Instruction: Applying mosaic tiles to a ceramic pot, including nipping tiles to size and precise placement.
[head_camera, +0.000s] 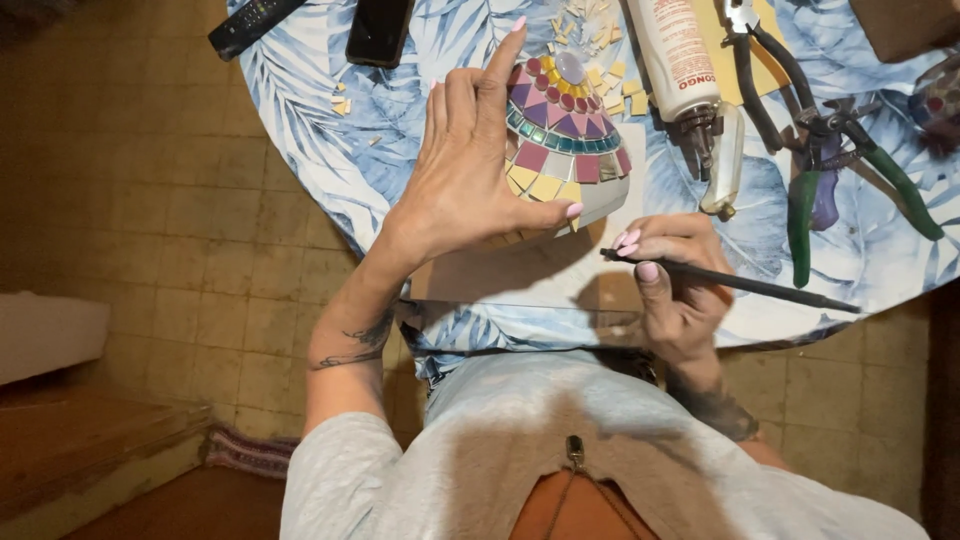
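Gripping thin dark stylus in right hand, fingers pinched near its tip for control. Cradling mosaic piece upright on table with left hand, fingers spread. Beyond: glue bottle, pliers, probably tile chips.

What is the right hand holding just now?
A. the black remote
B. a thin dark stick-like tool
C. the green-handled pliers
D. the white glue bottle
B: the right hand pinches a thin dark tool that runs out to the right, while the green-handled pliers, the white bottle and the black remote lie untouched on the table.
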